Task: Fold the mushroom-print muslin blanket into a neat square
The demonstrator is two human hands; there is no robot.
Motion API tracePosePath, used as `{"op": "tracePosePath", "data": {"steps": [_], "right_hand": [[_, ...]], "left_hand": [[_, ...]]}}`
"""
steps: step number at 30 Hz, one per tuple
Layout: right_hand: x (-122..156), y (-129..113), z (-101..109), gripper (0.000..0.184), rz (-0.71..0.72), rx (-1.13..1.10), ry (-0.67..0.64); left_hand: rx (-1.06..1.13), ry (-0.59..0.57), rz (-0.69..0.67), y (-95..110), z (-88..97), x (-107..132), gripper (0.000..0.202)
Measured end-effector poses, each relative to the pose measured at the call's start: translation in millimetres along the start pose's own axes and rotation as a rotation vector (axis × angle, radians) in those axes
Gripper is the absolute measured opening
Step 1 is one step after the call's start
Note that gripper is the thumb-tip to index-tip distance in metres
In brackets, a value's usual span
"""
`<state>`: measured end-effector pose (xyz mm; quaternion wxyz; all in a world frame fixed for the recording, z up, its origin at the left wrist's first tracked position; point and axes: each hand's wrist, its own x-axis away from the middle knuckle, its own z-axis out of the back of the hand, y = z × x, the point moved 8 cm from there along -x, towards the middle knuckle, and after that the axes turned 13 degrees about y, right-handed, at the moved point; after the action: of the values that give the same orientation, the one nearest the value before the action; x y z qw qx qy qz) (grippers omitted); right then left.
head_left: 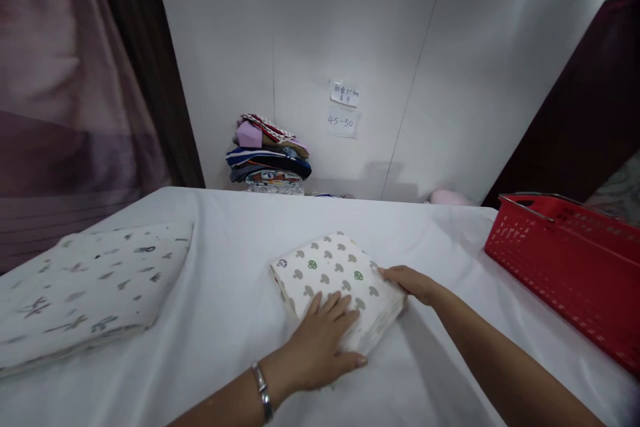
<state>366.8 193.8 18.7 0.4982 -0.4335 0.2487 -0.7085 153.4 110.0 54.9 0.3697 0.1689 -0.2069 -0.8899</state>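
Observation:
A folded white cloth (325, 267) with grey and green mushroom prints lies near the middle of the table, turned at an angle. My left hand (325, 340) rests flat on its near side, fingers spread and thumb out; a silver bracelet circles that wrist. At the cloth's right corner, my right hand (410, 282) has its thumb and fingers closed on the edge, the fingers partly hidden under it. Off to the left lies a larger folded white cloth (120, 280) with small plant-like prints, touched by neither hand.
A red plastic basket (565, 260) with a metal handle stands at the right. The table wears a white cover (225, 247). Behind its far edge is a stack of folded fabrics (270, 153), near paper notes (344, 110) on the white wall. A pinkish curtain (65, 80) hangs left.

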Motion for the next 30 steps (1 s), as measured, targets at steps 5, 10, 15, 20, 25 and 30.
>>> {"op": "tracePosePath", "data": {"steps": [5,10,15,20,25,30], "right_hand": [[-2.0,-1.2,-7.4,0.050,-0.034,-0.038,0.000],[32.9,22.1,-14.8,0.050,-0.108,-0.117,-0.140],[63.4,45.6,-17.4,0.051,-0.127,-0.006,-0.137],[68.7,15.4,3.6,0.044,0.230,0.421,0.260],[92.4,-43.3,-24.1,0.058,0.787,0.472,0.418],[91.3,-32.8,-78.6,0.062,0.839,0.748,0.188]], "left_hand": [[-0.084,0.096,-0.086,5.7,-13.4,15.0,0.072],[-0.164,0.087,-0.144,8.9,-11.1,35.3,0.066],[-0.241,0.116,-0.192,19.0,-6.8,56.6,0.062],[-0.278,0.235,-0.229,23.5,-8.6,63.9,0.058],[-0.306,0.304,-0.239,24.2,-12.0,63.6,0.051],[-0.342,0.343,-0.243,26.1,-14.0,65.7,0.049]]}}
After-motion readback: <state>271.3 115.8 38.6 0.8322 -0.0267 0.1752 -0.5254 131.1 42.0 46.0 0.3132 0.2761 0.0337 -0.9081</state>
